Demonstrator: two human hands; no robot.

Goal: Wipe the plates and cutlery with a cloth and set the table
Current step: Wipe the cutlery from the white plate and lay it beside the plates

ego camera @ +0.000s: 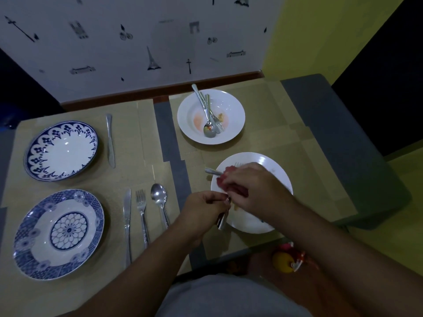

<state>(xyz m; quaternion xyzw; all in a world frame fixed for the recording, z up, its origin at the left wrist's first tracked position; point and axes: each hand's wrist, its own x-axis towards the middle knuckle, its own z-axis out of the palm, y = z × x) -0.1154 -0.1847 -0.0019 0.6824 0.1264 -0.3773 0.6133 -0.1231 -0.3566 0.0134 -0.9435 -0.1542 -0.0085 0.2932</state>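
My left hand (203,211) pinches a piece of cutlery (223,219) at the near-left rim of a white plate (278,173); its handle points down toward me. My right hand (256,186) grips a red cloth (229,179) bunched over the cutlery's upper end. Another metal handle (212,171) pokes out left of the cloth. A white bowl-plate (233,106) behind holds a spoon and fork (209,115) with food smears. At the left lie two blue patterned plates (61,151) (58,234), a knife (110,140), and a knife (127,223), fork (142,216) and spoon (159,202) side by side.
Tan placemats (142,133) cover the table, which meets a patterned wall at the back. A grey cushioned seat (343,133) runs along the right. On the floor near the table's front edge lies a yellow and red toy (286,261).
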